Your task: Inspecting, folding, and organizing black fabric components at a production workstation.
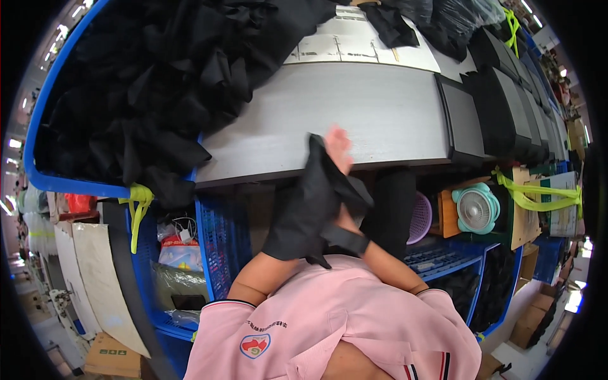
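A piece of black cloth [307,199] covers most of my left forearm like a sleeve, its edges hanging loose near my lap. My left hand [339,149] pokes out beyond its upper end, over the table's front edge, blurred, with fingers stretched out and nothing seen in them. Lower down, my right hand [345,218] is against the cloth's right side. Folds hide its fingers, so its grip is not visible. A black band [346,239] wraps my right wrist.
A blue-rimmed bin [114,189] heaped with black cloth pieces [158,82] stands left of the grey table [342,107]. Stacked black-and-grey pieces [500,111] line its right side. Under the table are a blue crate [221,247], a teal fan [476,210] and a purple basket [420,218].
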`<state>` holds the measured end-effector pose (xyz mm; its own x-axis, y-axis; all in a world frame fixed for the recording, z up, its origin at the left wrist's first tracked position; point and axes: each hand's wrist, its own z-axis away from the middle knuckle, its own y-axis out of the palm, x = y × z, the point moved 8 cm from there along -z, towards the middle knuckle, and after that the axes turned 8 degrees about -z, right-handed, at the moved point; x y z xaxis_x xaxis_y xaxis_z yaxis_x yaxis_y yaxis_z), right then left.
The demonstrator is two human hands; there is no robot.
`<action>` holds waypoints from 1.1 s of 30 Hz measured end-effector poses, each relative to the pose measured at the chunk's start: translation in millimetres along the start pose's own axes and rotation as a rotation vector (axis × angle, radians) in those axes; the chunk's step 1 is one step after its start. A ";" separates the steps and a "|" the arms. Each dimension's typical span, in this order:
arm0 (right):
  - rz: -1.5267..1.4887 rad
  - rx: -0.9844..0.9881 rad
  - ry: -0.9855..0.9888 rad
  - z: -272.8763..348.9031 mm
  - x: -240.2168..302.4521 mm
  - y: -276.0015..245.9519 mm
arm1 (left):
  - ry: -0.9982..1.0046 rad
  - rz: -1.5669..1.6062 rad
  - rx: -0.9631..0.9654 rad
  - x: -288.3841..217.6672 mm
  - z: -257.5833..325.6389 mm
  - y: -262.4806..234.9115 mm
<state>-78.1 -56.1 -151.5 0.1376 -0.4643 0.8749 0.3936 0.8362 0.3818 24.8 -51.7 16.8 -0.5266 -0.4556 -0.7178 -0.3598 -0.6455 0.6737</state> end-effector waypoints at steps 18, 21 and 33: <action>-0.024 0.270 -0.178 21.4 252.8 19.9 | 0.131 -0.689 -0.221 -55.9 11.2 -49.7; 0.199 0.206 -0.330 0.2 275.4 18.0 | 0.116 -0.895 -0.129 -58.7 7.4 -34.7; 0.794 -0.278 -0.881 35.0 286.0 14.8 | 0.103 -1.689 0.245 -51.7 38.2 23.7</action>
<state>-64.8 -166.3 114.9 -0.1928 0.5956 0.7798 0.6769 0.6561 -0.3337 14.1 -20.0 76.6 0.5793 0.5419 -0.6089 -0.5291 -0.3184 -0.7866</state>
